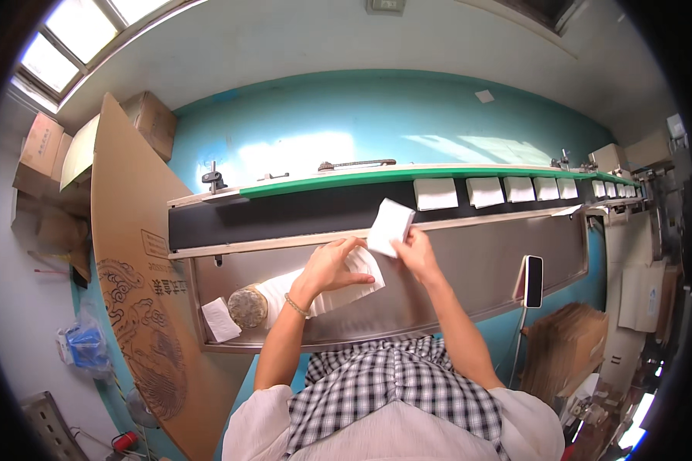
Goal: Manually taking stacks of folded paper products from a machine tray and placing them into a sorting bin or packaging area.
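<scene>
My right hand (pixel 417 255) pinches a small stack of folded white tissues (pixel 390 224) by its right side, above the near rail of a black conveyor belt (pixel 300 217). My left hand (pixel 327 270) rests over a long row of white folded tissues (pixel 286 289) on the metal table (pixel 469 261). Its thumb and fingers are spread apart at the row's right end. A speckled, stone-like round block (pixel 247 306) stands against the left end of the row. Beside it lies a loose white tissue (pixel 221 319).
Several white stacks (pixel 436 194) sit along the belt toward the right, under a green strip (pixel 346 180). A phone (pixel 533 282) stands on a holder at the table's near right. A tall cardboard sheet (pixel 134 292) rises at the left; flattened cardboard (pixel 565 346) lies at the right.
</scene>
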### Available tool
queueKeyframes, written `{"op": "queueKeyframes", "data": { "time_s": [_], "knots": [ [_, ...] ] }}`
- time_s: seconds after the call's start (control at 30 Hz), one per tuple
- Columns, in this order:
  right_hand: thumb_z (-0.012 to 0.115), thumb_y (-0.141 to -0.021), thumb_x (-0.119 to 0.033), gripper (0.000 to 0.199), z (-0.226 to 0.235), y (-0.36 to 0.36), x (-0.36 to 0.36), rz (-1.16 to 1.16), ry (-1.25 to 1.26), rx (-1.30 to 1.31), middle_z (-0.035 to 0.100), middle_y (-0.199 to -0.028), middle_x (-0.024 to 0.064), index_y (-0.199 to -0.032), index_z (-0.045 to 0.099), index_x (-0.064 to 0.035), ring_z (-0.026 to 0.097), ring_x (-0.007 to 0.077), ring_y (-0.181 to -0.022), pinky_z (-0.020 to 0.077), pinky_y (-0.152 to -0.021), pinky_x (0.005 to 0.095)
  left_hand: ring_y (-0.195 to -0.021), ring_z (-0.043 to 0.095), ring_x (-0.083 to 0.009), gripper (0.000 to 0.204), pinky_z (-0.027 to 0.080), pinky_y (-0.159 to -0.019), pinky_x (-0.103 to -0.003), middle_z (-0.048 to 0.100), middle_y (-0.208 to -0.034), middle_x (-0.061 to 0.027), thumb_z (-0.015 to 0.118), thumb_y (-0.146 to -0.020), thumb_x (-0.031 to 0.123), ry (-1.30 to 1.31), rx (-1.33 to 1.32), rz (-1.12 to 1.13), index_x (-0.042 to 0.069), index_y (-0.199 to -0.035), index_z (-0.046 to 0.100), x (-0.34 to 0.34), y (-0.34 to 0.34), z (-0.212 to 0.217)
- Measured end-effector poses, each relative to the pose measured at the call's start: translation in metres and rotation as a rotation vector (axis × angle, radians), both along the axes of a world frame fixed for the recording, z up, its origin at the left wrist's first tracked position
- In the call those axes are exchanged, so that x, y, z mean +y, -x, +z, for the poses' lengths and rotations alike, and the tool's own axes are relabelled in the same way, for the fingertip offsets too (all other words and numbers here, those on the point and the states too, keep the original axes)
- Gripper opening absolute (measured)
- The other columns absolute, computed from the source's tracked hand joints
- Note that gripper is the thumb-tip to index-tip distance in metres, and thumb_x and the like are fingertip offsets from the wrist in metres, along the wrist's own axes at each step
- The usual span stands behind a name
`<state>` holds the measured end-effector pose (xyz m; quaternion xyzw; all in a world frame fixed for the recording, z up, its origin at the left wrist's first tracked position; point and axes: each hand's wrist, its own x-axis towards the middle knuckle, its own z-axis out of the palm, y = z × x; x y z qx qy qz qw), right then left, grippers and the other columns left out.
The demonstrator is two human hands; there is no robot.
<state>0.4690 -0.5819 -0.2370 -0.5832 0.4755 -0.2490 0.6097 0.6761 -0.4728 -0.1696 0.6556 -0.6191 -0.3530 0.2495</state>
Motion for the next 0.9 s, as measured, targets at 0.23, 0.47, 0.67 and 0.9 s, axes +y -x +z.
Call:
{"op": "queueKeyframes", "data": {
  "time_s": [0.23, 0.47, 0.67, 0.9],
  "knots": [
    [0.069, -0.094, -0.038, 0.046, 0.01, -0.025, 0.029, 0.226, 0.185, 0.059, 0.069, -0.094, 0.0122, -0.118, 0.059, 0.0007, 0.07, 0.0216, -0.081, 0.0565, -0.074, 0.0318, -0.11, 0.064, -0.0379, 0.077, 0.052, -0.092, -0.043, 0.066, -0.12, -0.0183, 0.088, -0.066, 0.046, 0.008, 0.008, 0.021, 0.01, -0.127, 0.059, 0.003, -0.002, -0.011],
    [0.067, -0.095, -0.03, 0.038, 0.007, -0.011, 0.027, 0.216, -0.245, -0.111, 0.07, -0.098, 0.017, -0.114, 0.063, 0.0024, 0.068, 0.0194, -0.087, 0.0538, -0.077, 0.0324, -0.115, 0.062, -0.0324, 0.083, 0.048, -0.096, -0.044, 0.065, -0.127, -0.0088, 0.086, -0.064, 0.052, -0.04, -0.194, 0.06, 0.017, -0.134, 0.057, 0.017, 0.006, 0.014],
    [0.066, -0.092, -0.02, 0.028, -0.021, -0.001, -0.007, 0.262, -0.037, -0.051, 0.072, -0.091, 0.0128, -0.103, 0.065, 0.0057, 0.07, 0.0207, -0.079, 0.0551, -0.069, 0.0325, -0.107, 0.065, -0.0323, 0.071, 0.05, -0.091, -0.042, 0.068, -0.118, -0.0099, 0.084, -0.066, 0.054, -0.009, -0.193, 0.081, 0.014, -0.121, 0.061, 0.023, 0.006, 0.005],
    [0.067, -0.094, -0.045, 0.047, 0.01, -0.024, 0.025, 0.224, -0.092, 0.04, 0.068, -0.098, 0.0091, -0.115, 0.061, -0.0028, 0.066, 0.0168, -0.079, 0.0543, -0.07, 0.0316, -0.104, 0.066, -0.0386, 0.084, 0.053, -0.087, -0.043, 0.067, -0.119, -0.0173, 0.086, -0.065, 0.055, -0.02, -0.13, 0.044, 0.016, -0.132, 0.054, 0.02, -0.007, -0.013]
  ]
}}
